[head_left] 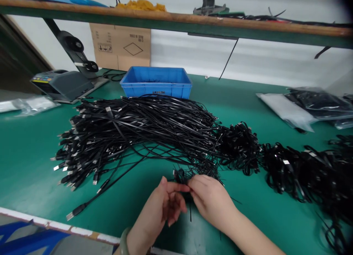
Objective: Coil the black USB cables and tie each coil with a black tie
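A small coiled black USB cable [180, 175] sits at the fingertips of both hands, near the front of the green table. My left hand [168, 203] is closed, its index finger stretched along the coil's underside and the other fingers curled. From the other side my right hand [211, 198] pinches at the coil, and the fingertips of both hands meet there. What lies between those fingertips is partly hidden. Just behind the right hand is a heap of thin black ties [206, 167]. A large pile of straight black USB cables [149, 119] lies beyond the hands.
Bundled cables [239, 146] stretch to the right, with more coiled cables [300, 170] beyond. Behind the pile stands a blue bin [157, 89]. A grey tape dispenser [64, 84] is at the back left, plastic bags [311, 106] at the right. A shelf [176, 21] crosses overhead.
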`<state>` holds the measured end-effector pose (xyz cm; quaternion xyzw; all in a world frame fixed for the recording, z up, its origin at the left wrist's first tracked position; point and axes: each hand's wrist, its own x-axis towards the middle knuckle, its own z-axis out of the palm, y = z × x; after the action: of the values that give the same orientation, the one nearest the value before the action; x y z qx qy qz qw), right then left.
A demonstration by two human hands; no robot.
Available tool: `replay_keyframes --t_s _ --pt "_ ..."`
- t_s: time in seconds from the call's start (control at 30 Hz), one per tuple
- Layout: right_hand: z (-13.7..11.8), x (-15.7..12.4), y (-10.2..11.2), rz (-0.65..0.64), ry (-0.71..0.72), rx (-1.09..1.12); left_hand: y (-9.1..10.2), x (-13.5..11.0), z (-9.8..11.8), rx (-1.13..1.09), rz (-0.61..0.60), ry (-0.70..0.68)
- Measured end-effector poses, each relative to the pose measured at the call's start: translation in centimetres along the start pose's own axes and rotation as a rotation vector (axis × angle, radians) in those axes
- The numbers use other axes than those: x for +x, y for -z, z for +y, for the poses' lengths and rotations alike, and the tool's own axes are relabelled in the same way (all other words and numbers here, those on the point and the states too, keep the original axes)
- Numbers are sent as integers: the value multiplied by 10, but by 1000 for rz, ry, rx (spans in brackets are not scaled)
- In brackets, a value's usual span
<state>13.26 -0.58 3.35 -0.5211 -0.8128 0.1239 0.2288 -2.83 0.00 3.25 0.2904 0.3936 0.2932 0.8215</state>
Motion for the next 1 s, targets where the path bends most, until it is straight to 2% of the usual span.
replay_keyframes --t_s 0.1,0.17,0.27,0.33,0.4,0.47,0.57,0.67,0.73,0.8,0.87,0.93,1.0 --pt "-9 4 7 -112 -28 188 7 0 12 50 141 -80" --pt "-14 6 11 -133 -67 382 12 2 11 134 188 -118" --pt "-16 7 12 -40 -179 489 16 5 3 229 92 -49" --pt "-14 7 11 24 -230 432 17 4 -1 216 -6 -20" --pt "-13 6 9 28 -245 358 17 1 -2 195 -56 -55" --pt "-13 6 8 -13 -258 318 16 -1 0 243 -38 -144" --pt "-13 6 8 -132 -316 366 15 -2 3 541 73 -375" --pt "-11 8 7 -265 -428 606 15 -1 0 901 196 -571" --pt "-10 8 7 -299 -495 815 16 0 -3 1049 271 -651" --pt "-11 8 10 -261 -508 906 18 1 -5 1113 315 -704" --pt "-14 7 14 -154 -439 817 18 2 -5 1062 287 -694" --pt "-17 5 18 -18 -316 649 15 4 -6 883 250 -591" --pt "-18 3 19 106 -181 545 9 6 -8 611 211 -437"
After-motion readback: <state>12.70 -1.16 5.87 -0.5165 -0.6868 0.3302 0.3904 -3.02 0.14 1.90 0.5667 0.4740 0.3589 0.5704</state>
